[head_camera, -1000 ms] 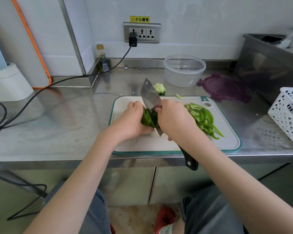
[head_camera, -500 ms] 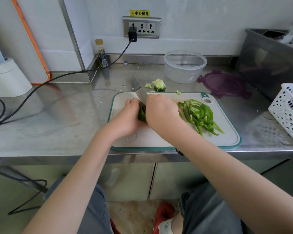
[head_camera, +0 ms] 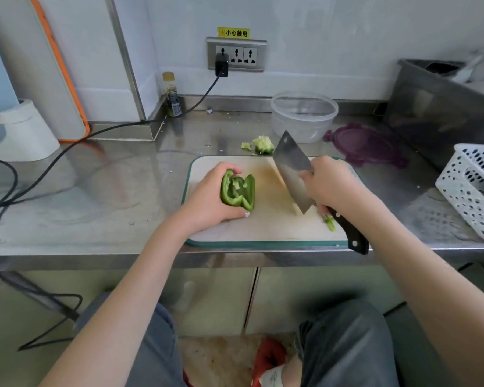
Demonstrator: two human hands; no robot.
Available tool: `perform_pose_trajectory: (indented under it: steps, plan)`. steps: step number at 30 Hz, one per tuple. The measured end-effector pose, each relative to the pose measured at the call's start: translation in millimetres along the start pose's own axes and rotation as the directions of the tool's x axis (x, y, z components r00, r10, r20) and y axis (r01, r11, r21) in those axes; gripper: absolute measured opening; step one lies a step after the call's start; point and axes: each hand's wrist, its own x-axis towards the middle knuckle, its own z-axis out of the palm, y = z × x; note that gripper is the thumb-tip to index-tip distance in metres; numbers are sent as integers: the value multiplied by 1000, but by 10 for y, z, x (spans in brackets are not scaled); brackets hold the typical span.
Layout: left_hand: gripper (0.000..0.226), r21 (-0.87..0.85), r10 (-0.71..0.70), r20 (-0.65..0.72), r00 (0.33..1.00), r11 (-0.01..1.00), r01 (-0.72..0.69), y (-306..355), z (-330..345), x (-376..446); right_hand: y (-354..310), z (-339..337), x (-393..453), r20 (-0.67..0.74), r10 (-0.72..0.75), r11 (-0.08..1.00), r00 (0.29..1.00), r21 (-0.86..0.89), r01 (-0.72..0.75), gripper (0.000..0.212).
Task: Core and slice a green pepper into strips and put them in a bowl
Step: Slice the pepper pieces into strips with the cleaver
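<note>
Green pepper (head_camera: 238, 191) hollow, cored, cut face up, in left hand (head_camera: 210, 201)

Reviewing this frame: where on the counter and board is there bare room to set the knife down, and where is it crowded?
Free: the steel counter left of the cutting board, bordered by the black cable, and the board's middle, between the pepper piece in the left hand and the cleaver in the right hand. Crowded: behind and right, with the core scraps, bowl, purple lid and white basket.

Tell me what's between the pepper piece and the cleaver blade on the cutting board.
Nothing: in the head view, only bare cutting board lies between the pepper piece and the cleaver blade.
</note>
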Motion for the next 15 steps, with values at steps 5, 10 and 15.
perform_pose_trajectory:
  steps: [5, 10, 15]
  plan:
    - [68, -50, -14, -102, 995, 999, 9, 17, 103, 28, -68, -14, -40, 95, 43, 987, 995, 149, -56, 20]
    - [65, -8, -18, -114, 993, 1000, 17, 4, 110, 9, -10, 125, -57, -19, 47, 988, 999, 149, -43, 18]
    - [69, 79, 0, -155, 988, 997, 13, -22, 180, 32, -118, 103, -55, 82, 12, 983, 997, 180, -27, 19]
